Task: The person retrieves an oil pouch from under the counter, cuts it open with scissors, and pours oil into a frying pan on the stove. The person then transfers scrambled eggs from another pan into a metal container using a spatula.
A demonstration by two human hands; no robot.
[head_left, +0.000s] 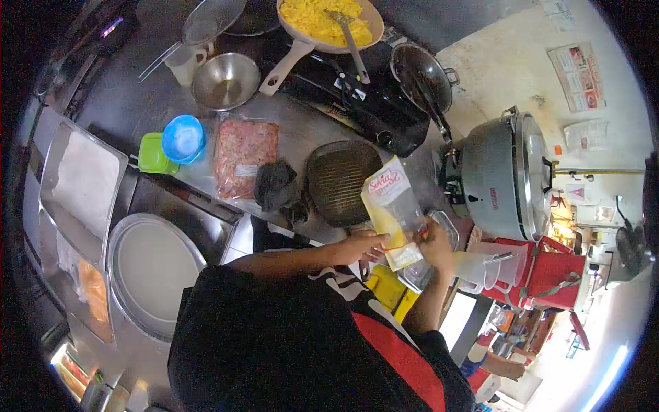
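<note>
Just by the right rim of the grill pan (343,184), the left hand (362,247) and the right hand (436,246) hold a plastic pouch (390,191). Both hands are closed on it: the left one pinches its low left edge, and the right one has bent fingers on its right side. The pouch has red writing and yellow stuff inside. Its top corner hides a bit of the grill pan's rim; I cannot tell if they touch, or if the pouch is cut open.

The work looks part way along. Past the grill pan, the frying pan (322,46) has yellow food (319,20) in soft lumps, with a spatula (349,41) lying in it, so that part looks mostly done. Left of the grill pan, the red meat (246,154) is still in its clear bag, so that part looks left over.

A strip of grey counter (295,134) runs between the grill pan and the black stove (329,103), and that gives some room. The right side is tighter: a clear plastic box (449,230) sits by the right hand, and the big rice cooker (504,185) stands beyond.
</note>
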